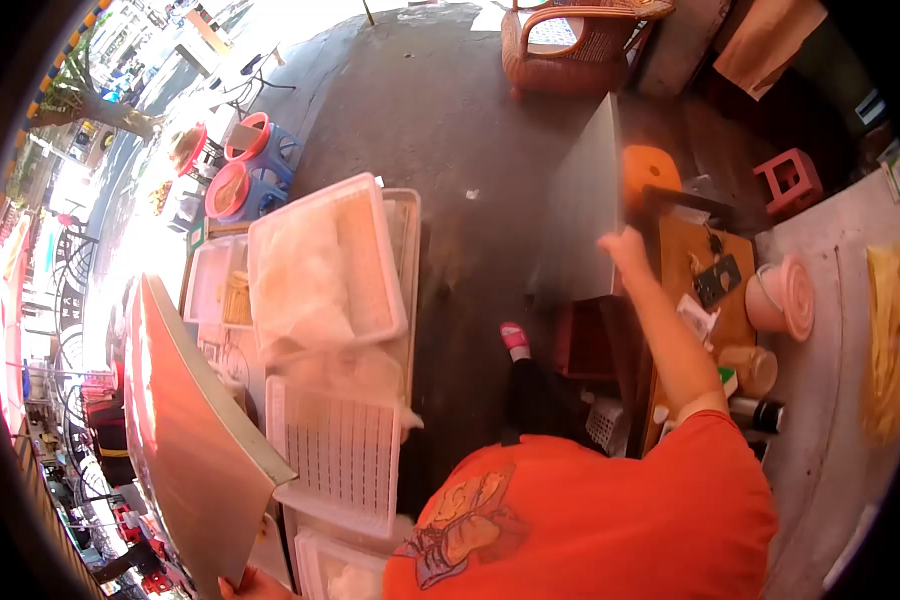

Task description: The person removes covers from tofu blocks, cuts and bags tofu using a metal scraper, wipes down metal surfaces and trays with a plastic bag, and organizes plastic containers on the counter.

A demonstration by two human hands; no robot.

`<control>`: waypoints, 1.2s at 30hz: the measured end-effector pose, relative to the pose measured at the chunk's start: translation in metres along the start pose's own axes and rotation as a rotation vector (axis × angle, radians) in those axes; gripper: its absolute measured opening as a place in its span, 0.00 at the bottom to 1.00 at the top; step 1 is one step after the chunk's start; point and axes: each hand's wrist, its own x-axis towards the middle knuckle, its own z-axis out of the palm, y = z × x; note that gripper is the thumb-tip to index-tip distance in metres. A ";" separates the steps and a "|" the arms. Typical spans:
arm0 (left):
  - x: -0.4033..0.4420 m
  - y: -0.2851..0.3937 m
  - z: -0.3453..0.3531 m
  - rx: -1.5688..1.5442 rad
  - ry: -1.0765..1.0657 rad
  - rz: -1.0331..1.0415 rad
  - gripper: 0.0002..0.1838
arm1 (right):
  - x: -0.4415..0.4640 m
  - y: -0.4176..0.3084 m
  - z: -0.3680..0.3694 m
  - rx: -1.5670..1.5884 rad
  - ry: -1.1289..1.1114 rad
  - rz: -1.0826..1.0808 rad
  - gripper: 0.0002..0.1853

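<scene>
My right hand [627,255] is closed on the near edge of a flat grey board [585,210], which stands on edge and is blurred by motion. At the bottom left my left hand [257,586] grips the lower edge of a large pale panel [195,430], only part of the hand showing. Beside that panel, a white plastic tray [395,290] holds translucent sheets of plastic or thin cloth [300,280]. Below it lies a slotted white tray [340,465], partly covered by the sheeting.
A wooden table [678,262] on the right carries a dark device, jars and a pink lidded bucket [780,298]. An orange stool [650,172], a red stool [790,182] and a wicker chair [570,45] stand beyond. Red basins [228,192] sit on blue stools at the left, near the street.
</scene>
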 end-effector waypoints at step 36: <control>0.017 -0.528 0.570 1.086 -1.429 -0.029 0.10 | 0.265 -0.117 0.050 -0.120 0.255 -0.924 0.24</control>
